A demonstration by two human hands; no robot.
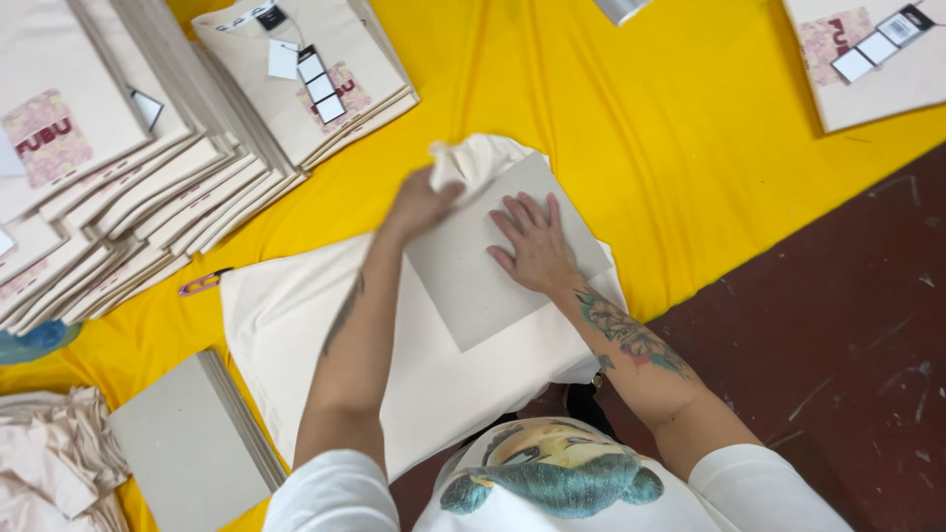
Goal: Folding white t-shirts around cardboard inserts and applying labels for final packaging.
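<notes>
The right hand (537,246) lies flat, fingers spread, pressing a grey cardboard sheet (473,276) onto a cream garment (296,325) spread on the yellow-covered table (690,118). The left hand (419,202), blurred, seems to pinch a fold of the garment's cloth at the cardboard's top edge. Folded shirts (148,167) are stacked at the left.
</notes>
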